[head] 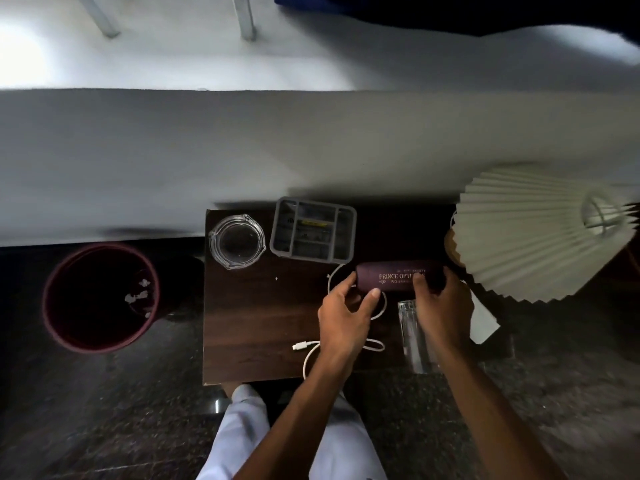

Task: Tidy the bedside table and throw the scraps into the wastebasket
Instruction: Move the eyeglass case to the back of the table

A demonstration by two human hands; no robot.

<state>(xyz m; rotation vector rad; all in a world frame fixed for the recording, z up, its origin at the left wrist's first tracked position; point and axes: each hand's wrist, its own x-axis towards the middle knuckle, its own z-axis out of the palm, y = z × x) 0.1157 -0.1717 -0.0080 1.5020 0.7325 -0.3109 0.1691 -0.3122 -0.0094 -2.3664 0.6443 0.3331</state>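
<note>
— Across the back, white bedding, wall to wall.
— Far right, pleated white lampshade, tan round base peeking out beneath.
— Down below, dark speckled floor. Up top, two metal legs.

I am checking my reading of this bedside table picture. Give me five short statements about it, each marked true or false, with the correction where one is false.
1. The left hand and the right hand both hold the glasses case. True.
2. The wastebasket stands on the table. False: it stands on the floor, to the left of the table.
3. The glass ashtray sits at the front right corner of the table. False: it sits at the back left corner, beside the grey organiser.
4. White scraps lie inside the wastebasket. True.
5. The white cable is stored inside the grey organiser. False: it lies loose on the tabletop, partly under the hands.
</note>
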